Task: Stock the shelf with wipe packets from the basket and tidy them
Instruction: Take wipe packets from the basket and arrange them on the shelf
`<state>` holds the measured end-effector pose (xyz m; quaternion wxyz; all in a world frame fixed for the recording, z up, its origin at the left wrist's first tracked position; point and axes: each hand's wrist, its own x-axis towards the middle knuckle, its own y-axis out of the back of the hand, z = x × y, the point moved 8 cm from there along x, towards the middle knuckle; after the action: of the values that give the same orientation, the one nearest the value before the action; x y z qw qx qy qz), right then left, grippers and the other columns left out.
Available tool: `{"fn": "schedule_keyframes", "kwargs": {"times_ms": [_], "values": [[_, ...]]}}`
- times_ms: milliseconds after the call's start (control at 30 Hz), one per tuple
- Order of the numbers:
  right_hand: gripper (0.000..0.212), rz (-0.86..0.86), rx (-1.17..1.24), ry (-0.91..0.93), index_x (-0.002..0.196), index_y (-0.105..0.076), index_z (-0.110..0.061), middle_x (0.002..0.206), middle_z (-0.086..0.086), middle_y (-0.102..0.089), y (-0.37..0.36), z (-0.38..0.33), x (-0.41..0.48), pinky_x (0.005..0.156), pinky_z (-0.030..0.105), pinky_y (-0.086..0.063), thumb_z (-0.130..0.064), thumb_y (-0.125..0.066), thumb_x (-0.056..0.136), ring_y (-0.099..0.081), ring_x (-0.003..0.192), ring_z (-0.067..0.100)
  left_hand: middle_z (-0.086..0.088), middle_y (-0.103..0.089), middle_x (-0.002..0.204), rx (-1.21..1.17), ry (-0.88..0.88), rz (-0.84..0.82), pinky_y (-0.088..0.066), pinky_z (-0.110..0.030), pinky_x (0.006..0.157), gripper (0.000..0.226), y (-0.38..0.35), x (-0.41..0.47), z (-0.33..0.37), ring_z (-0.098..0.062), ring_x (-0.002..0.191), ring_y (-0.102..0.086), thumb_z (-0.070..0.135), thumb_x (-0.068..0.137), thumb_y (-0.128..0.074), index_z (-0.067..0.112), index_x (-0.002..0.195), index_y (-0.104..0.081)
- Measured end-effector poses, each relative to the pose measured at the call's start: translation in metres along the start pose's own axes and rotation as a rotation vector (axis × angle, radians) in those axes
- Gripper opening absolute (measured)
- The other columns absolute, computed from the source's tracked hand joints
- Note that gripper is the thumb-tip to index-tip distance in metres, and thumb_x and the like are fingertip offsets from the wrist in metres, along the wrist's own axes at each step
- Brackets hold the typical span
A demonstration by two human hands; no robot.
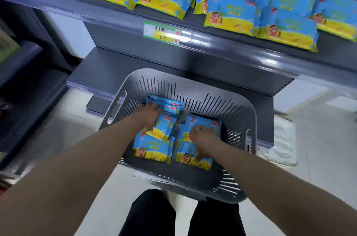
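A grey slotted basket (pixel 245 118) stands on the floor below the shelf and holds several blue-and-yellow wipe packets in two overlapping rows. My left hand (pixel 149 117) reaches into the left row, its fingers curled round the edge of a packet (pixel 167 125) there. My right hand (pixel 203 140) lies on the right row, its fingers closed over a packet (pixel 193 158). Above, the dark shelf (pixel 119 21) carries several rows of the same packets (pixel 229 15), overlapped front to back.
A green and yellow price tag (pixel 163 33) sits on the shelf's front rail. A lower dark shelf (pixel 119 65) lies behind the basket. White floor tiles surround the basket, and my dark trouser legs (pixel 150 214) show at the bottom. A white folded thing (pixel 284 139) lies right of the basket.
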<state>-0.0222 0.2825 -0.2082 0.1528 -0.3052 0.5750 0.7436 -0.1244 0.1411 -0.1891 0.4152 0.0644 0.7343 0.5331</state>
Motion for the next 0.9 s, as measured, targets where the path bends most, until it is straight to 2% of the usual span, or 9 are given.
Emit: {"fn": "schedule_keyframes", "kwargs": {"times_ms": [100, 167, 233, 367, 467, 600, 667, 767, 900], "values": [[0.050, 0.134, 0.006, -0.038, 0.129, -0.038, -0.005, 0.128, 0.015, -0.043, 0.002, 0.000, 0.003, 0.087, 0.045, -0.042, -0.013, -0.060, 0.085, -0.044, 0.114, 0.031, -0.011, -0.023, 0.149, 0.056, 0.003, 0.043, -0.027, -0.046, 0.111, 0.076, -0.006, 0.007, -0.001, -0.032, 0.138, -0.023, 0.021, 0.085, -0.060, 0.013, 0.147, -0.017], [0.047, 0.180, 0.056, -0.065, 0.128, -0.038, -0.005, 0.127, 0.015, -0.041, 0.002, 0.005, 0.006, 0.088, 0.045, -0.041, -0.009, -0.057, 0.085, -0.042, 0.114, 0.032, -0.011, -0.025, 0.146, 0.103, 0.001, 0.068, -0.028, -0.045, 0.110, 0.075, -0.007, 0.010, 0.000, -0.031, 0.135, -0.027, 0.019, 0.084, -0.060, 0.013, 0.146, -0.018], [0.060, 0.203, 0.102, -0.104, 0.133, -0.031, -0.008, 0.135, 0.015, -0.035, 0.002, 0.013, 0.008, 0.095, 0.048, -0.038, -0.015, -0.064, 0.083, -0.036, 0.121, 0.034, -0.011, -0.027, 0.145, 0.119, 0.001, 0.076, -0.028, -0.045, 0.108, 0.078, -0.005, 0.013, 0.001, -0.031, 0.134, -0.029, 0.019, 0.082, -0.063, 0.012, 0.145, -0.019], [0.110, 0.051, 0.229, -0.228, 0.150, 0.000, -0.015, 0.152, 0.018, -0.011, -0.012, 0.038, 0.013, 0.108, 0.058, -0.023, -0.036, -0.077, 0.074, -0.019, 0.136, 0.044, -0.011, -0.035, 0.139, 0.152, -0.013, 0.047, -0.029, -0.044, 0.105, 0.065, 0.000, 0.016, -0.001, -0.030, 0.131, -0.032, 0.020, 0.082, -0.064, 0.015, 0.140, -0.036], [0.109, 0.068, 0.254, -0.251, 0.150, -0.002, -0.013, 0.147, 0.018, -0.021, -0.008, 0.044, 0.016, 0.106, 0.055, -0.028, -0.037, -0.076, 0.074, -0.027, 0.132, 0.040, -0.007, -0.043, 0.131, 0.119, -0.003, 0.009, -0.032, -0.041, 0.102, 0.053, 0.003, 0.015, -0.003, -0.026, 0.125, -0.041, 0.016, 0.081, -0.063, 0.018, 0.132, -0.048], [0.104, 0.079, 0.352, -0.299, 0.145, -0.015, -0.009, 0.140, 0.014, -0.025, 0.000, 0.050, 0.010, 0.103, 0.050, -0.033, -0.037, -0.080, 0.068, -0.034, 0.127, 0.037, -0.001, -0.055, 0.128, 0.018, 0.011, -0.018, -0.035, -0.035, 0.098, 0.053, 0.017, 0.009, 0.000, -0.023, 0.118, -0.053, 0.018, 0.080, -0.066, 0.018, 0.130, -0.047], [0.087, 0.066, 0.385, -0.297, 0.135, -0.031, -0.006, 0.133, 0.013, -0.030, 0.007, 0.053, 0.006, 0.093, 0.044, -0.043, -0.034, -0.080, 0.068, -0.047, 0.114, 0.034, -0.002, -0.054, 0.132, -0.024, 0.000, -0.022, -0.036, -0.036, 0.100, 0.057, 0.033, 0.000, 0.007, -0.024, 0.121, -0.052, 0.021, 0.082, -0.065, 0.017, 0.135, -0.043], [0.035, 0.105, 0.399, -0.222, 0.113, -0.053, -0.006, 0.123, 0.016, -0.042, 0.030, 0.051, -0.005, 0.072, 0.034, -0.048, -0.014, -0.065, 0.082, -0.058, 0.090, 0.031, -0.005, -0.052, 0.135, -0.105, -0.004, -0.022, -0.043, -0.034, 0.095, 0.062, 0.062, -0.017, 0.014, -0.026, 0.119, -0.053, 0.020, 0.082, -0.064, 0.015, 0.138, -0.040], [0.031, 0.218, 0.427, -0.184, 0.115, -0.053, -0.009, 0.124, 0.012, -0.055, 0.088, 0.068, -0.038, 0.086, 0.035, -0.046, -0.009, -0.054, 0.084, -0.055, 0.113, 0.032, -0.008, -0.061, 0.116, -0.158, -0.034, -0.018, -0.049, -0.033, 0.081, 0.043, 0.117, -0.044, 0.021, -0.027, 0.103, -0.059, 0.018, 0.077, -0.067, 0.011, 0.118, -0.055]]}}
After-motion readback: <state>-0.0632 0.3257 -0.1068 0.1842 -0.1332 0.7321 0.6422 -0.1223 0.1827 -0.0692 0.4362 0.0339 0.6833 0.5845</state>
